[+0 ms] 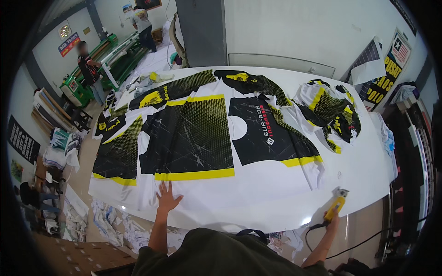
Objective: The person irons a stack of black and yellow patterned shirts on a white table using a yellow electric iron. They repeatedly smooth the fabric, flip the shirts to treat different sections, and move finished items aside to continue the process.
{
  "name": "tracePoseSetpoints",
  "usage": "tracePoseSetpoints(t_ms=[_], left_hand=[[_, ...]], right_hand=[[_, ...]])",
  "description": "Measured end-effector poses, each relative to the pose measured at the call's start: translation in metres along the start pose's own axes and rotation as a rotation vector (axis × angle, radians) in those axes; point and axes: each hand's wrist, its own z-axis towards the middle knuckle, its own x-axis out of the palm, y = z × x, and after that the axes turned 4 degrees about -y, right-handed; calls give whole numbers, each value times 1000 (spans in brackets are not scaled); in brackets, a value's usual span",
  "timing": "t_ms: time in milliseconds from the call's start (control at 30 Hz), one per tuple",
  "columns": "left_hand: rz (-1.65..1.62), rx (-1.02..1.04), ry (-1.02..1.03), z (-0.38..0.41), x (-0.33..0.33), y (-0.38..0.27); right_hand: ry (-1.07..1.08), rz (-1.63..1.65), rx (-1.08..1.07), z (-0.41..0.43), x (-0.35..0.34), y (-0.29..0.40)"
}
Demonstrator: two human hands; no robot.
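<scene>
A sheet of printed fabric (193,138) in black, yellow and white, with garment panels printed on it, lies spread over a white table (276,217). My left hand (168,197) rests with fingers apart on the fabric's white margin, just below a yellow band. In my right hand (331,218), over the table's near right part, is a yellow corded electric rotary cutter (335,207), its metal head pointing away from me. A crumpled heap of the same printed fabric (328,114) sits at the table's far right.
The cutter's black cord (361,243) runs off to the right. Fabric scraps (107,220) lie on the floor by the table's near edge. A grey pillar (202,34) rises behind it. Two people stand by a green machine (74,91) at the far left. A large machine (407,165) is at the right.
</scene>
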Motion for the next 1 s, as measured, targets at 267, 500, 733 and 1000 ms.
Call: tracePoseSetpoints(t_ms=[267,500,733,1000], left_hand=[[206,357,19,24,-1,-16],[219,305,256,22,-16,-15],[127,339,285,27,-19,-9],[84,348,250,25,-19,-5]], right_hand=[[64,-590,70,-230,96,-48],[298,-1315,-345,-357,161,-93],[433,-1395,-338,-404,229,-111],[424,-1357,-402,-368,320,-118]])
